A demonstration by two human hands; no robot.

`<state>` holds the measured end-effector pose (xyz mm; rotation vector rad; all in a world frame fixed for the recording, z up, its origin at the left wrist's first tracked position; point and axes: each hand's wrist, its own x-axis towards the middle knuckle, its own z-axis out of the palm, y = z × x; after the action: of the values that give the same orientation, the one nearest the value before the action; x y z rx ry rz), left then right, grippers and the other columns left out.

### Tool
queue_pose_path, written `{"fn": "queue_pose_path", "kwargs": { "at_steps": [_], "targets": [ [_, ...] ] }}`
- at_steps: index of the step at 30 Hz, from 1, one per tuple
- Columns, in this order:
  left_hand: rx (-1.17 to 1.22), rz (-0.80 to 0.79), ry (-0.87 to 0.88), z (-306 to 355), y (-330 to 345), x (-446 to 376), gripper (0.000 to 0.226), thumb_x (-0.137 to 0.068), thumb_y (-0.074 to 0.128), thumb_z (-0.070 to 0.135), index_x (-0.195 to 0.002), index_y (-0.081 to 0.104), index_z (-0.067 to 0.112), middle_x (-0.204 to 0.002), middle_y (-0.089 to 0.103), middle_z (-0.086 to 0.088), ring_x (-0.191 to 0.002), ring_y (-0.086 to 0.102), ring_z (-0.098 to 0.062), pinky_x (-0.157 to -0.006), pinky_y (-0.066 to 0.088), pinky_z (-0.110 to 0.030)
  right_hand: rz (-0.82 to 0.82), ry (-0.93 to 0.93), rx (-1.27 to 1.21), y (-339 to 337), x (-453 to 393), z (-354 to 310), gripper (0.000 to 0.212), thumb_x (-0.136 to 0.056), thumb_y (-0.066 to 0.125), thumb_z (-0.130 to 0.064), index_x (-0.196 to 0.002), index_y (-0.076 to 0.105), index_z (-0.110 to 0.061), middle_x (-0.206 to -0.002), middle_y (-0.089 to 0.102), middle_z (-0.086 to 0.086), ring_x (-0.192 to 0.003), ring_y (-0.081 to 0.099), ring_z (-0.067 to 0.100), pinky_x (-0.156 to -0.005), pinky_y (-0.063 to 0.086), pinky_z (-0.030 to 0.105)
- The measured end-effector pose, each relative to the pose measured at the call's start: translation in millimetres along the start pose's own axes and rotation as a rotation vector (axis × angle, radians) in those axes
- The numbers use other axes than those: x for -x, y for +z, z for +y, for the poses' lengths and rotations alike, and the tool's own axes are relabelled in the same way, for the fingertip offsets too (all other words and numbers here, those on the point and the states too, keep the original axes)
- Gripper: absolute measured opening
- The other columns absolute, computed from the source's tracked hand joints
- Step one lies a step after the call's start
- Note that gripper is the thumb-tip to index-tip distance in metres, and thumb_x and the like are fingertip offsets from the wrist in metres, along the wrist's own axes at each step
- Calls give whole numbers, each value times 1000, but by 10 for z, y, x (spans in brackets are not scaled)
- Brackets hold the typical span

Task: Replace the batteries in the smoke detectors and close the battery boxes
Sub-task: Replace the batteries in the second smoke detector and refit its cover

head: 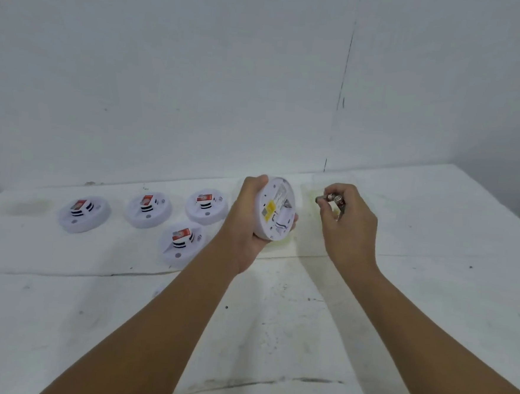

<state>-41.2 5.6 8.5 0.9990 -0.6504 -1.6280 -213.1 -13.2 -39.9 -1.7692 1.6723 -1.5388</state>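
Left hand: wrapped around detector, held above table, back facing right hand.
Right hand: fingertips pinching batteries, just right of detector, apart from it.
Drop risk: loose pinch on several cells, likely slip during transfer.
Polarity risk: compartment detail too small to read; wrong orientation possible.
Tilt risk: edge grip, possible twist under pushing.
Spare detectors: left on table, face up.

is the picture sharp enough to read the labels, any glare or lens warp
Head view: soft, even light, no glare, faint shadows; the table edge bows from wide-angle warp; the label on the held smoke detector and the batteries in the right hand are too blurred to read.
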Motion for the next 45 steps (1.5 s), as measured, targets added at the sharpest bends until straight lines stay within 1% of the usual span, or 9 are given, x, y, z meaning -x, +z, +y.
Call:
{"fn": "queue_pose_path", "kwargs": {
  "at_steps": [4,10,16,20,24,29,33,39,45],
  "targets": [
    [-2,6,-16,-66,53,-106,38,-100,56,45,-114,71,12,-98,78,-11,-106,67,-39,-100,54,-46,-85,75,109,-114,-208,236,15,-99,66,-14,-113,66,-18,-97,67,-10,-95,63,8,-87,57,30],
    [-22,10,-20,-121,50,-144,38,-100,57,44,-113,71,11,-99,77,-13,-106,66,-39,-107,51,-49,-257,86,308,-151,-336,318,34,-101,63,-21,-135,66,-18,-113,65,2,-111,63,24,-103,47,47],
    [-13,30,1,-90,34,-160,37,-99,58,43,-114,72,12,-103,77,-12,-106,67,-39,-102,54,-48,-399,134,448,-49,-388,319,37,-100,48,-18,-135,57,-13,-122,42,9,-121,43,29,-94,32,38],
    [-3,27,5,-98,-13,-168,37,-100,58,44,-112,72,12,-103,76,-12,-104,68,-38,-110,49,-52,-513,112,540,-42,-459,307,58,-105,40,-13,-162,27,-15,-136,46,12,-125,46,33,-100,37,41],
    [6,30,8,-101,-71,-141,37,-100,57,43,-107,74,11,-103,76,-14,-101,68,-36,-111,47,-53,-506,95,531,-15,-482,311,58,-109,40,-19,-163,20,-14,-112,57,5,-104,57,28,-84,38,37],
    [55,65,9,-80,-212,-135,50,-96,61,45,-128,70,8,-123,73,-19,-119,67,-44,-110,49,-54,-271,-43,396,18,-402,258,50,-104,53,-17,-153,43,-16,-124,69,3,-111,66,23,-105,43,47],
    [118,91,38,-5,-324,-92,40,-96,61,43,-115,75,11,-113,76,-16,-105,70,-36,-110,49,-55,-208,-147,263,146,-297,127,38,-101,58,-15,-139,59,-20,-105,69,-5,-93,67,21,-97,49,53],
    [179,139,67,90,-576,-48,38,-97,60,44,-114,73,14,-112,74,-15,-108,67,-36,-100,55,-51,-359,-205,158,417,-190,-119,22,-102,60,-21,-121,69,-24,-96,64,-11,-80,62,14,-89,52,45],
    [207,180,77,157,-763,-45,35,-97,60,45,-108,75,14,-107,77,-14,-106,68,-37,-106,52,-55,-530,-122,337,613,-292,-228,21,-101,61,-24,-119,71,-27,-107,72,-6,-99,63,19,-94,50,44]
  ]
}}
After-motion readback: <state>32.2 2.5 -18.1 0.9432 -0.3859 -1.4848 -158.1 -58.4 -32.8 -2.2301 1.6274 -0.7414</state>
